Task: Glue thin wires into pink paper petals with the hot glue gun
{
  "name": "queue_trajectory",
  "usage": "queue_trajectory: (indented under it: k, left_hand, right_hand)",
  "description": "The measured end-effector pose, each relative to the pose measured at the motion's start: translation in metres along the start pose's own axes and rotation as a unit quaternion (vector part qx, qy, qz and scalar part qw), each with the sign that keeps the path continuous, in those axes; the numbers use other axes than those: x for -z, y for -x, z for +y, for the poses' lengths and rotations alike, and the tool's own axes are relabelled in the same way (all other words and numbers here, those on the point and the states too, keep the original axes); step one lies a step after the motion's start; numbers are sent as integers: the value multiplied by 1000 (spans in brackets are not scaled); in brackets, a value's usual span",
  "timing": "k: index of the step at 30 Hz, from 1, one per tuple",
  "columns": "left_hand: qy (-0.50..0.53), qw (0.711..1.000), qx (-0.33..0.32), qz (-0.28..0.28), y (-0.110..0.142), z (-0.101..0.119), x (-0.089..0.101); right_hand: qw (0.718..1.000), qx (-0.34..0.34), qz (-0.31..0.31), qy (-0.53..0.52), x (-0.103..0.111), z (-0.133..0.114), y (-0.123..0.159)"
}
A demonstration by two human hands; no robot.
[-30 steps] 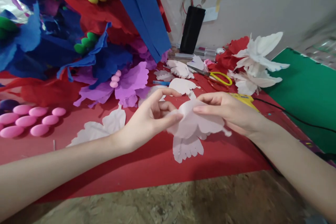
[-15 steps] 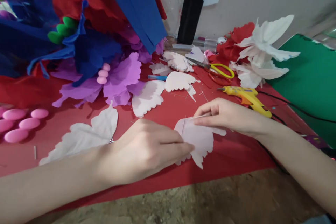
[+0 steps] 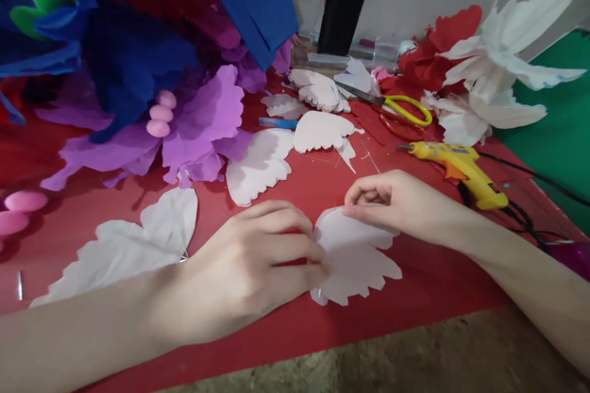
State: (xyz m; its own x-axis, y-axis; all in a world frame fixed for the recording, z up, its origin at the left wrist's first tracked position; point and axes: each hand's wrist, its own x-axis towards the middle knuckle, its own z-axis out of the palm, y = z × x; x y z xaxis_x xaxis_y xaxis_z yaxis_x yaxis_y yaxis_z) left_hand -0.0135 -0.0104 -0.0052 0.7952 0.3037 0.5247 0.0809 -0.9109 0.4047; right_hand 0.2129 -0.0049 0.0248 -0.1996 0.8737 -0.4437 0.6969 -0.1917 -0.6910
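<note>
White cutout (image 3: 357, 252) now flatter

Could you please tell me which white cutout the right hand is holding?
The scalloped cutout between the left hand and right hand, which grips its upper edge; the other cutouts lie clear of that hand.

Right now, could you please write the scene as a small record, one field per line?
Left hand: fingertips at left edge of a white scalloped cutout; grip unclear
Right hand: pinches the cutout's top edge
Surface: red sheet
Tools: yellow glue gun, nozzle pointing left; scissors behind it
Left side: white winged piece, partly hidden by left forearm
</note>
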Motion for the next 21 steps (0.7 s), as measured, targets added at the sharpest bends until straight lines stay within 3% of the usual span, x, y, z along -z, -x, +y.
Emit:
queue_trajectory:
  k: [21]
  left_hand:
    - [-129,991,-10,-31,0,5,-4]
  right_hand:
    - [994,49,61,80,-4,2,-2]
